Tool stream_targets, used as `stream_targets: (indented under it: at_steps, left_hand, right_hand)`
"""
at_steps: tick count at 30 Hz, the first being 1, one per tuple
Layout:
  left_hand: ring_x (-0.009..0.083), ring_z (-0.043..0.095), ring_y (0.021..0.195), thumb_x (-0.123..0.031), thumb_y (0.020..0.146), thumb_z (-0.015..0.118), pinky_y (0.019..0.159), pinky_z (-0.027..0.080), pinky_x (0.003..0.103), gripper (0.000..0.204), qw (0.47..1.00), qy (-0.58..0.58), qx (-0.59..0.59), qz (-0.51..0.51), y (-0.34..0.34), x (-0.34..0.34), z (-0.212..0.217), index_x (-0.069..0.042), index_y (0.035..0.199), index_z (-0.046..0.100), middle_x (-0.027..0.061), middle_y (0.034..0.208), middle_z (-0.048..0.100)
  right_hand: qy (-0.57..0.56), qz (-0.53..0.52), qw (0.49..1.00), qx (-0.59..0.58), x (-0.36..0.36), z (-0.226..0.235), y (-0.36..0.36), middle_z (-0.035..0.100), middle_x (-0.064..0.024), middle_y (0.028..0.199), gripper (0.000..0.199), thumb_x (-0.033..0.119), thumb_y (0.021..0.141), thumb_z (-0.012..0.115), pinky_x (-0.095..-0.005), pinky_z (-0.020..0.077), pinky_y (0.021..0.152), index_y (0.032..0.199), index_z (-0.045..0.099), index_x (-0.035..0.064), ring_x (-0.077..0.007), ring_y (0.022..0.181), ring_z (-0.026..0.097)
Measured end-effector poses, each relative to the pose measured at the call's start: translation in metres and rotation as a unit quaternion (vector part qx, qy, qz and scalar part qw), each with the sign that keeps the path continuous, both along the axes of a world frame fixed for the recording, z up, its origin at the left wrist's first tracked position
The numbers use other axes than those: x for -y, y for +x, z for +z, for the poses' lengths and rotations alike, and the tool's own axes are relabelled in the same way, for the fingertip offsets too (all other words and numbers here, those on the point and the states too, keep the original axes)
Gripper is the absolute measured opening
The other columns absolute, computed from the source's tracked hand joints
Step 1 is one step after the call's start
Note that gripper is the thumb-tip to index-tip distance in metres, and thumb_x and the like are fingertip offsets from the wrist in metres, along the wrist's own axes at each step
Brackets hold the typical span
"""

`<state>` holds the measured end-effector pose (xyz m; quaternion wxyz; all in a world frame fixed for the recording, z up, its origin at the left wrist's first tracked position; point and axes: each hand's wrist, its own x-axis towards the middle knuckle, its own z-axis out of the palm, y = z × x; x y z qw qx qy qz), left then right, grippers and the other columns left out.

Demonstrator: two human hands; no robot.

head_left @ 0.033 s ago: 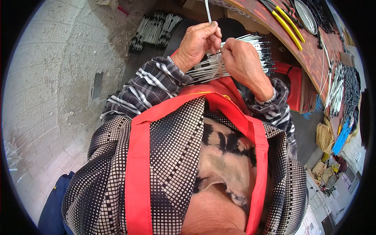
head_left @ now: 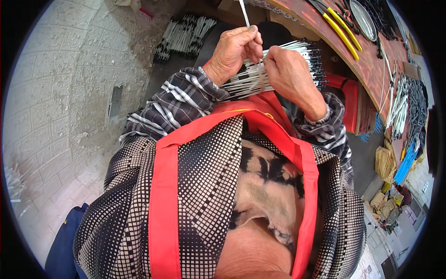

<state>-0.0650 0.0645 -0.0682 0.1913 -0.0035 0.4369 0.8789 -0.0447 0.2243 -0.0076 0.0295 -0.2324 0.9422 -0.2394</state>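
Observation:
A thick bundle of thin white rods with black ends lies across my lap against the red apron. My left hand is closed above it, thumb and forefinger pinching a white strip that sticks up past the top edge. Over the bundle's right part, my right hand is curled shut, its fingertips pinched at a pale band that runs around the rods. Where strip and band meet is hidden by the fingers.
More white rods with black ends lie in a pile at the far left. On the wooden table at right are yellow-handled pliers, a round metal dish and black, white and blue bunches. A red stool-like object stands beneath.
My right hand has shifted very slightly right and down. The strip's upper end leans a little more to the left. My left hand stays in place.

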Motion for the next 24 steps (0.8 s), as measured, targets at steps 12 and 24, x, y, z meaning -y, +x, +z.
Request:
stream_targets:
  at_steps: [12,24]
  left_hand:
    - [0.0118,0.057,0.055,-0.022,0.088,0.058,0.052,0.044,0.027,0.033,0.860,-0.477,-0.094,0.156,-0.006,-0.013,-0.013,0.001,0.064,0.061,0.0075,0.058,0.060]
    - [0.0336,0.059,0.060,-0.028,0.080,0.061,0.057,0.044,0.040,0.032,0.869,-0.484,-0.083,0.064,-0.019,-0.001,-0.040,-0.001,0.064,0.062,0.0180,0.060,0.058]
  right_hand:
    - [-0.070,0.012,0.981,0.178,-0.026,-0.009,0.038,0.055,-0.0243,0.067,0.010,0.005,0.079,0.053,-0.0409,0.0429,0.056,0.076,0.054,-0.0045,-0.0384,0.060,0.055]
    - [-0.356,0.136,0.878,0.289,0.003,-0.012,-0.016,0.055,-0.0035,0.069,0.014,0.009,0.088,0.050,-0.0298,0.0446,0.063,0.079,0.053,-0.0015,-0.0151,0.068,0.055]
